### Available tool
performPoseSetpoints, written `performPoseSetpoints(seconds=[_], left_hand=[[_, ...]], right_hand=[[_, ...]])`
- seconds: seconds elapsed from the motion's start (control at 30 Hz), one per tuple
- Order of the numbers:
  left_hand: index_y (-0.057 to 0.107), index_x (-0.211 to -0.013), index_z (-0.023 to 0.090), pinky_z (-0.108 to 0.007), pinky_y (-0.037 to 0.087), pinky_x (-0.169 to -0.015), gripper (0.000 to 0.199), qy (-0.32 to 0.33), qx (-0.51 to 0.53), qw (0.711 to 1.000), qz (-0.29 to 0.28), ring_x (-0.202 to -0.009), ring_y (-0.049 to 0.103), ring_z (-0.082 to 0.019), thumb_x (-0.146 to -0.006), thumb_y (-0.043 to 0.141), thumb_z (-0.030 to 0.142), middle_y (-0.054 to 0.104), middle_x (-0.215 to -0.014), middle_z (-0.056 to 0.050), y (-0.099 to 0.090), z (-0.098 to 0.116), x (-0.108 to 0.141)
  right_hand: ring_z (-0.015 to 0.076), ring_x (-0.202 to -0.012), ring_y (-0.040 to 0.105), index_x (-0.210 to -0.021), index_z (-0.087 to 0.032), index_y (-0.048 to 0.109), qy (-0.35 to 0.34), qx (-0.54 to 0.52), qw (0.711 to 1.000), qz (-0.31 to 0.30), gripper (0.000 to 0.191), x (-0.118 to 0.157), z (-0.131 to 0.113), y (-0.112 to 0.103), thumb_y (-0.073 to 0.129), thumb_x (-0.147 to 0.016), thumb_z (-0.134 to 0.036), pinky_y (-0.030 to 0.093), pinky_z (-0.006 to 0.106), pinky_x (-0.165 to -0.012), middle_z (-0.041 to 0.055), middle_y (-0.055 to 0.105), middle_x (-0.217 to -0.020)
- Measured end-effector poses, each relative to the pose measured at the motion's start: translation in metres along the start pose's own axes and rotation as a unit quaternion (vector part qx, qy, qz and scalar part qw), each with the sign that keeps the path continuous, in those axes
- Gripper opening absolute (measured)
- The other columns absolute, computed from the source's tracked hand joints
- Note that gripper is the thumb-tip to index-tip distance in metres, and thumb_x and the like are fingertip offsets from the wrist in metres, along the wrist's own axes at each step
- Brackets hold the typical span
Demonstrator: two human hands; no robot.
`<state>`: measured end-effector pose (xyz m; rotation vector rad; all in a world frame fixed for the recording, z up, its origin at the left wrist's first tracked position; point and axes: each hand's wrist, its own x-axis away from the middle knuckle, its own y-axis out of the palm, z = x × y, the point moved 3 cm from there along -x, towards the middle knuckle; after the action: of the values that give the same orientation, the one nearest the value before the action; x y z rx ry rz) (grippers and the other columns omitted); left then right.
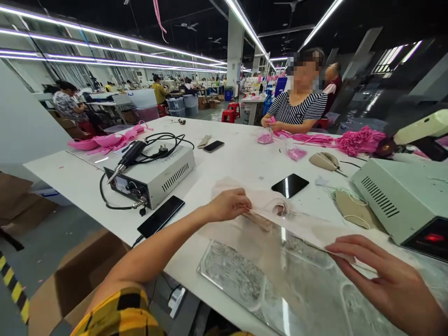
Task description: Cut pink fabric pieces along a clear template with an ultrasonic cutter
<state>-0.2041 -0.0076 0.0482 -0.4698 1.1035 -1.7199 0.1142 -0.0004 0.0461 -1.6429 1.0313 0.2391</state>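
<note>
A thin, pale pink sheer fabric (pixel 259 207) lies over the near part of the table and stretches between my hands. My left hand (pixel 229 204) pinches its edge with fingers closed. Farther right, my right hand (pixel 381 270) holds the same edge between thumb and fingers. Below the fabric is a clear glass-like plate (pixel 231 270) with grey, worn-looking patches, partly covered by the cloth. A small opening or fold shows in the fabric's middle, its detail hard to make out.
Left stands a box-shaped device (pixel 168 172) with a black handheld tool (pixel 131 156) and cables on top. Phones (pixel 290 185) lie around. A pale green machine (pixel 402 196) sits right. Across the table, a person (pixel 297 102) handles pink pieces near a pink bundle (pixel 360 141). A cardboard box (pixel 77 275) stands below left.
</note>
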Motion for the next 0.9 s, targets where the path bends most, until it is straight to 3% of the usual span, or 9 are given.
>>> performPoseSetpoints(seconds=[0.1, 0.27, 0.43, 0.63, 0.77, 0.9], left_hand=[[0.068, -0.094, 0.015, -0.036, 0.044, -0.095, 0.017, 0.010, -0.047, 0.998, 0.036, -0.101, 0.058, -0.022, -0.091, 0.051, 0.017, 0.060, -0.106, -0.012, -0.005, -0.024, 0.019], [0.066, -0.086, 0.016, -0.044, 0.038, -0.104, 0.013, 0.047, -0.113, 0.991, 0.062, -0.116, 0.053, -0.025, -0.090, 0.053, 0.017, 0.058, -0.123, -0.014, 0.010, -0.032, 0.058], [0.062, -0.085, 0.018, -0.046, 0.030, -0.111, 0.016, 0.071, -0.131, 0.988, 0.042, -0.121, 0.053, -0.022, -0.092, 0.048, 0.016, 0.057, -0.131, -0.011, 0.021, -0.029, 0.073], [0.063, -0.090, 0.017, -0.047, 0.026, -0.114, 0.019, 0.078, -0.142, 0.987, 0.018, -0.127, 0.050, -0.023, -0.090, 0.044, 0.013, 0.058, -0.131, -0.011, 0.017, -0.027, 0.080], [0.061, -0.114, 0.019, -0.047, 0.023, -0.116, 0.031, 0.089, -0.135, 0.987, -0.003, -0.132, 0.045, -0.023, -0.087, 0.046, 0.014, 0.053, -0.138, -0.012, 0.016, -0.019, 0.087], [0.052, -0.132, 0.021, -0.046, 0.024, -0.116, 0.039, 0.102, -0.128, 0.986, -0.034, -0.137, 0.040, -0.025, -0.094, 0.049, 0.029, 0.047, -0.144, -0.010, 0.024, -0.009, 0.092]], right_hand=[[0.0158, -0.078, 0.062, -0.102, -0.022, 0.062, -0.083, 0.014, 0.996, -0.028, 0.020, -0.007, -0.018, 0.029, 0.049, -0.093, -0.010, 0.050, 0.019, -0.051, 0.0070, 0.061, -0.092], [0.0123, -0.066, 0.059, -0.094, -0.019, 0.062, -0.125, 0.008, 0.989, -0.082, 0.027, 0.006, -0.037, 0.070, 0.039, -0.093, -0.005, 0.051, 0.020, -0.057, 0.0059, 0.060, -0.081], [0.0151, -0.073, 0.063, -0.100, -0.020, 0.064, -0.112, 0.001, 0.988, -0.108, 0.025, 0.016, -0.040, 0.064, 0.043, -0.092, -0.008, 0.054, 0.022, -0.062, 0.0078, 0.062, -0.085], [0.0176, -0.075, 0.065, -0.108, -0.022, 0.065, -0.107, -0.013, 0.986, -0.124, 0.030, 0.022, -0.049, 0.056, 0.045, -0.090, -0.008, 0.056, 0.026, -0.067, 0.0072, 0.065, -0.085], [0.0206, -0.083, 0.066, -0.113, -0.022, 0.064, -0.098, -0.011, 0.985, -0.144, 0.032, 0.023, -0.055, 0.052, 0.047, -0.089, -0.009, 0.057, 0.030, -0.073, 0.0095, 0.066, -0.093], [0.0251, -0.094, 0.065, -0.118, -0.021, 0.062, -0.104, 0.014, 0.986, -0.132, 0.031, 0.033, -0.054, 0.044, 0.052, -0.089, -0.016, 0.057, 0.037, -0.081, 0.0110, 0.067, -0.103]])
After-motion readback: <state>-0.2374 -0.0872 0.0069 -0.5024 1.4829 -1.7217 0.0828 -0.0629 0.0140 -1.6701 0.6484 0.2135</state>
